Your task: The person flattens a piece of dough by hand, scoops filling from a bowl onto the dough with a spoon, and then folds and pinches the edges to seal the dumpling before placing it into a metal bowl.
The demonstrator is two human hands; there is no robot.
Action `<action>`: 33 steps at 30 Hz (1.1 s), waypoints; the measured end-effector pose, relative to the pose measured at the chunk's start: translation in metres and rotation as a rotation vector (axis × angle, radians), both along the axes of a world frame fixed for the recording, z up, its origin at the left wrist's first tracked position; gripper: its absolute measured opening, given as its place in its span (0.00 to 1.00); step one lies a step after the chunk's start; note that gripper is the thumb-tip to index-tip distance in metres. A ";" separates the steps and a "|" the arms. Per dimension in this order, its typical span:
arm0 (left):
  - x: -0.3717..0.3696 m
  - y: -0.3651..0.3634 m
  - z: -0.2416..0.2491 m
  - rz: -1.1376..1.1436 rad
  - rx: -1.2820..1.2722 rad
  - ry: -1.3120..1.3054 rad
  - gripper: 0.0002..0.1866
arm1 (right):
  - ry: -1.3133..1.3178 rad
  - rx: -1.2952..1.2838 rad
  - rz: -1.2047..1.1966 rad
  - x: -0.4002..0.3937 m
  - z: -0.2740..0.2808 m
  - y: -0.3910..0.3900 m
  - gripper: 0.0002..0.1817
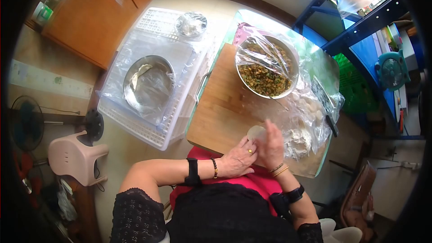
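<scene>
Across the bench [243,16], a wooden board [220,105] reaching the near edge; toward the far edge, a bowl [292,63] of chopped mix [261,79]. Over the near edge, left hand [240,159], nearer, and right hand [272,146], fingers straight, grip impossible to tell. Pinched just beyond the left fingertips, a pale round disc [255,132], no clear long axis. Hidden: right thumb, disc's right rim.

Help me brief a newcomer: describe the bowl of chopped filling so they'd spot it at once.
Find the wooden board in the middle. Toward its far side, beyond the right hand, sits a large round bowl. Unlike the metal bowl to the left, holding a pale lump, it contains a chopped brown-and-green mix, partly under clear plastic.
</scene>
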State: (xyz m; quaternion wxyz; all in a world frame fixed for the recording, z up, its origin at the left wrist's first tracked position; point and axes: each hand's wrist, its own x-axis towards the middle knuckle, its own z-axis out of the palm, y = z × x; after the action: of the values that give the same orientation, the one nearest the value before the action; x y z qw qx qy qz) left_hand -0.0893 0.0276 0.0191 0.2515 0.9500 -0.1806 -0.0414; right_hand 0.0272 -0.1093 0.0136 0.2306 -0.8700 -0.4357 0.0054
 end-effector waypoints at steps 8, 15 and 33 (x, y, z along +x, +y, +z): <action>-0.001 0.005 -0.001 0.010 0.002 -0.044 0.38 | 0.080 0.010 -0.265 0.046 -0.020 0.014 0.39; -0.004 0.006 0.008 0.034 -0.040 0.045 0.38 | -0.017 0.077 0.006 0.005 0.000 0.017 0.38; 0.009 -0.012 -0.008 0.069 -0.106 -0.076 0.36 | 0.199 0.183 -0.221 0.023 0.010 -0.022 0.40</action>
State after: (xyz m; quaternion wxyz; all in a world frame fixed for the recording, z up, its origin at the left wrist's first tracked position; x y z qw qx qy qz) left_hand -0.0800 0.0152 0.0109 0.2955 0.9419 -0.1592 0.0132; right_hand 0.0499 -0.1318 0.0239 0.3501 -0.8831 -0.3111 0.0264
